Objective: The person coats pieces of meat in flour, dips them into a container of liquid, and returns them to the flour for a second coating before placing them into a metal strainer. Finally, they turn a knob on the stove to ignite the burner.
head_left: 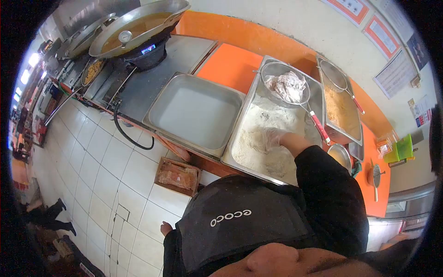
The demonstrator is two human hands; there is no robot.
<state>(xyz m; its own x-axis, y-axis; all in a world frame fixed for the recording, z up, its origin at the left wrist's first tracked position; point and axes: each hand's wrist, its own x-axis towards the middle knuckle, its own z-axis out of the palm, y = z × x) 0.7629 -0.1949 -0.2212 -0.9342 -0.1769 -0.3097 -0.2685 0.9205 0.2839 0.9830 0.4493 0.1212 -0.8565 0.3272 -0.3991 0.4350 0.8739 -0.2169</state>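
My right hand (pixel 274 138), in what looks like a clear plastic glove, reaches down into white flour (pixel 258 157) in a deep steel pan (pixel 229 147). Its fingertips are buried or blurred against the flour, so their grip is hidden. At the far end of this pan rests a wire strainer (pixel 310 111) with a red handle. Flour-coated pieces (pixel 288 87) are heaped inside it, apart from my hand. Down at my side, beside the dark apron (pixel 240 231), hangs my left hand (pixel 166 228). Only a small part of it shows, near no object.
Left of the flour stands a steel pan (pixel 196 113) of cloudy liquid. A wok of oil (pixel 138 31) with a thermometer sits on a burner farther left. At right are a crumb-filled pan (pixel 339 108) with another strainer and a bowl (pixel 340 156). A box (pixel 176 177) lies below the counter.
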